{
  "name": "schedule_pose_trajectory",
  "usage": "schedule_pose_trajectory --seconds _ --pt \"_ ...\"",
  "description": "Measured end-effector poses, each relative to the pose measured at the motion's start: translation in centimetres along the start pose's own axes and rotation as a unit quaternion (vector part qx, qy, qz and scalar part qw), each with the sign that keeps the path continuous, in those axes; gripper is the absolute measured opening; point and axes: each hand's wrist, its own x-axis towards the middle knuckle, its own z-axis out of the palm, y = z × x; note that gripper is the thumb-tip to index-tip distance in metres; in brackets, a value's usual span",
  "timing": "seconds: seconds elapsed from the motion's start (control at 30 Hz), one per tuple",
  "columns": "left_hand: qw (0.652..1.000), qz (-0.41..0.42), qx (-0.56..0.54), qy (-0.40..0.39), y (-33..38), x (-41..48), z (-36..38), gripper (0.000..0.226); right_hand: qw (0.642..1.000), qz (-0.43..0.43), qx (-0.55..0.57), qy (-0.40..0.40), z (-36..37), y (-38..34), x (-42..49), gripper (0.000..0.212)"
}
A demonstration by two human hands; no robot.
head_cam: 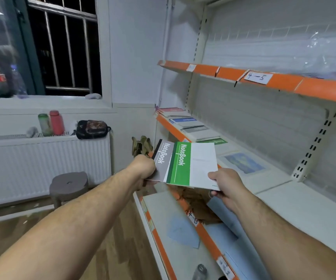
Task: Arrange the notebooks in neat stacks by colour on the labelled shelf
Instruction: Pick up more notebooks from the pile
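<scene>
My right hand [224, 183] pinches the near corner of a green-and-white notebook [191, 163] held in the air in front of the middle shelf [274, 184]. My left hand [144, 167] grips a grey notebook [163, 158], which lies partly under the green one's left edge. On the shelf's far end lie stacks of notebooks: red [170, 110], blue [183, 120], grey [197, 129] and a green one [215, 141].
An orange-edged upper shelf [284, 83] carries a paper label "4-5" [258, 77] and clear plastic. The lower shelf [163, 219] holds blue sheets. A grey stool [69, 183] stands left, by a radiator with two bottles [51, 124] and a black bag [92, 129].
</scene>
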Motion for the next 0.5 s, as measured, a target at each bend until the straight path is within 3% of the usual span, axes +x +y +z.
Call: schedule_pose_trajectory --seconds 0.23,0.5 --pt "1.000 -0.006 0.007 -0.027 1.2 10.3 -4.4 0.022 1.000 0.011 0.002 0.009 7.8 -1.8 6.0 0.013" --pt "0.999 -0.006 0.000 -0.049 2.9 19.6 -4.3 0.030 0.999 0.016 -0.004 0.033 11.4 -3.4 13.7 0.014"
